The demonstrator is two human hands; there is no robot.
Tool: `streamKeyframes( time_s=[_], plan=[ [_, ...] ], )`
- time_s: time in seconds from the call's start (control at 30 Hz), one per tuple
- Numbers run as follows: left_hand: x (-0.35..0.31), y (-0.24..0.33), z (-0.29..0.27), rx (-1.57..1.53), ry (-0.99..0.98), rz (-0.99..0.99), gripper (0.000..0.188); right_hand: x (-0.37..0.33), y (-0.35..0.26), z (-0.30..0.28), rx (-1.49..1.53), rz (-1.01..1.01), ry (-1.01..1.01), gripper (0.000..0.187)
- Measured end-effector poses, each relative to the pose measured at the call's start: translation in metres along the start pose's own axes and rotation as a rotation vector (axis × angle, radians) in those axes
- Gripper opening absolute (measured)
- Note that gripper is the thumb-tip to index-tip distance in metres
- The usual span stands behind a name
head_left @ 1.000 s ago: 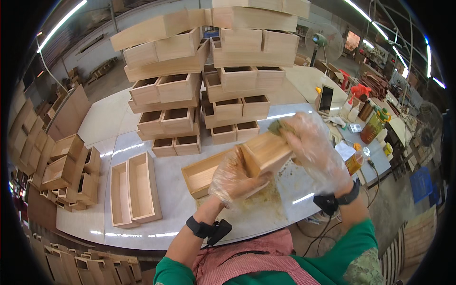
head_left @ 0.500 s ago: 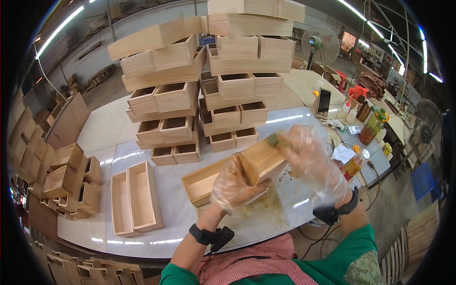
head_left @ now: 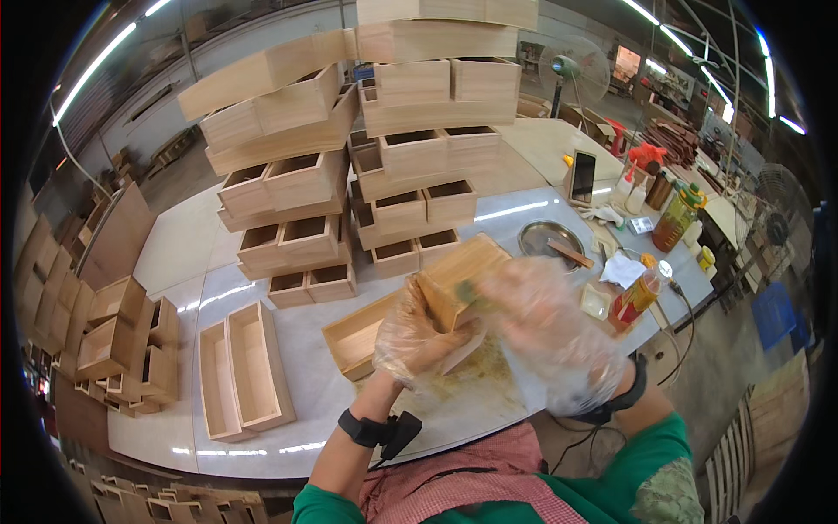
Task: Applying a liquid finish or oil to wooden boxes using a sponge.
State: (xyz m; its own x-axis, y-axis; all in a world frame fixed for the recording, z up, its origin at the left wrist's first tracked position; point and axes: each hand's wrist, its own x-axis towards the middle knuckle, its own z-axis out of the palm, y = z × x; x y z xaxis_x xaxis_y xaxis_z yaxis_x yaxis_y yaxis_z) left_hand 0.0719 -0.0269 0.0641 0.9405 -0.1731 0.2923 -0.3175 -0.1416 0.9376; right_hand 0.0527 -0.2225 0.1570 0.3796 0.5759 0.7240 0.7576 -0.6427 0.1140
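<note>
My left hand (head_left: 417,339), in a clear plastic glove, is closed on the near end of a wooden box (head_left: 471,262). The box is tilted up, and its outer side has a darker, wet-looking tone. My right hand (head_left: 546,310), also gloved and smeared by motion, presses a small greenish pad (head_left: 469,291) against that side near the box's edge. Just left of my left hand, a long open wooden compartment (head_left: 349,342) lies low on the table; whether it joins the held box is hidden. Brownish stains (head_left: 463,380) mark the tabletop below my hands.
Tall stacks of pale wooden boxes (head_left: 419,148) stand at the back. A two-compartment box (head_left: 249,371) lies at the left, with more piled boxes (head_left: 122,336) beyond. On the right are a metal dish (head_left: 534,236), a phone (head_left: 582,177), a bottle (head_left: 639,297) and a white cloth (head_left: 621,269).
My right hand has moved left and down with the pad, along the box's side toward its near end. The metal dish behind has come into sight. My left hand keeps its grip.
</note>
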Motion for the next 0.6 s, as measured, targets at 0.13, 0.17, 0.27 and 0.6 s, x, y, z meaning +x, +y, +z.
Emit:
streamKeyframes(
  time_s=[0.13,0.17,0.27,0.6],
  plan=[
    [0.006,-0.020,-0.003,-0.373,-0.258,-0.065,0.070,0.016,-0.025,-0.002,0.211,-0.042,-0.124,0.038],
    [0.006,-0.015,-0.004,-0.428,-0.273,-0.086,0.071,0.017,-0.026,-0.003,0.236,0.008,-0.188,0.037],
    [-0.003,0.005,-0.006,0.120,-0.028,-0.065,0.072,-0.010,0.005,0.001,0.047,0.040,-0.013,0.032],
    [-0.003,0.005,-0.005,0.031,0.012,-0.028,0.082,0.030,0.070,0.034,0.074,0.065,-0.064,0.008]
  ],
)
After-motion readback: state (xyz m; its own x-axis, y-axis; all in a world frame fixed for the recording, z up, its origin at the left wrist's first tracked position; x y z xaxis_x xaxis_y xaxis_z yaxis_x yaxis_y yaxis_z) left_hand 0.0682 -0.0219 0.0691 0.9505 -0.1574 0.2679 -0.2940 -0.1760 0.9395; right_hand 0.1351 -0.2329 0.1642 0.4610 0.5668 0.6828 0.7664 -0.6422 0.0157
